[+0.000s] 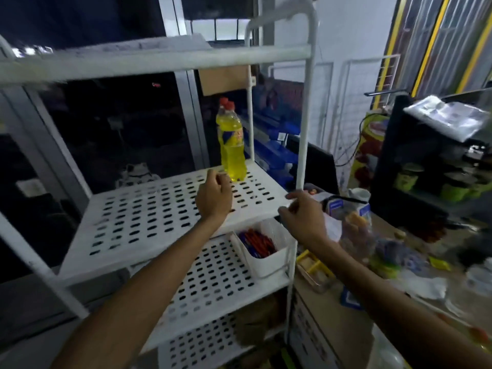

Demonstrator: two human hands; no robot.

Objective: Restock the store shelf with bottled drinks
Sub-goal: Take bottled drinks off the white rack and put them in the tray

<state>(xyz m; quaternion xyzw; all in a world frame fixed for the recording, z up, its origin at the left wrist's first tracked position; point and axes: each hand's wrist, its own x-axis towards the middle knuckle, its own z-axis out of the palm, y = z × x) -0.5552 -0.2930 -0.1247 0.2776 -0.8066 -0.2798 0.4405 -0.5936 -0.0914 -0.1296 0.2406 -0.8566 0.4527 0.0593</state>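
We see two yellow bottles point(232, 145) with red caps standing upright, one just behind the other, at the back right corner of the middle shelf point(149, 217). Our left hand point(214, 194) hovers over that shelf just in front of the bottles, fingers loosely curled and holding nothing. Our right hand point(303, 213), at the shelf's front right corner, is also loosely curled and empty, above a white tub point(269, 262).

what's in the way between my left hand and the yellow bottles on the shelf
Nothing visible: the left hand is right beside the yellow bottles, with only bare perforated shelf below.
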